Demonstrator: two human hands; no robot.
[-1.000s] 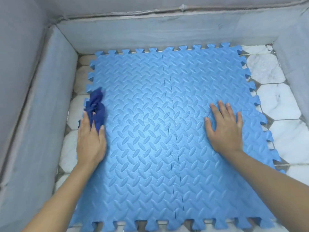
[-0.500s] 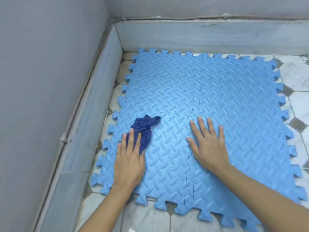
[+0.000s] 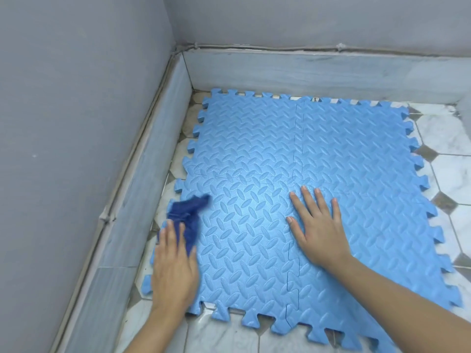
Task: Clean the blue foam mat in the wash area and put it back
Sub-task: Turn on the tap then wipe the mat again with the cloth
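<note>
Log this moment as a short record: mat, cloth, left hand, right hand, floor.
mat: blue foam mat, interlocked pieces, lying flat on the tiled floor
cloth: dark blue cloth, bunched, at the mat's left edge
left hand: left hand presses the cloth with straight fingers; blurred
right hand: right hand flat on the mat, fingers spread
floor: white tiles with small dark inserts

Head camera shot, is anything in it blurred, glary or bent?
In the head view, the left hand and the dark blue cloth under its fingers are smeared by motion blur; the right hand is sharp; the foam mat carries a soft sheen near its middle; the wide lens slightly bows the wall skirting.
</note>
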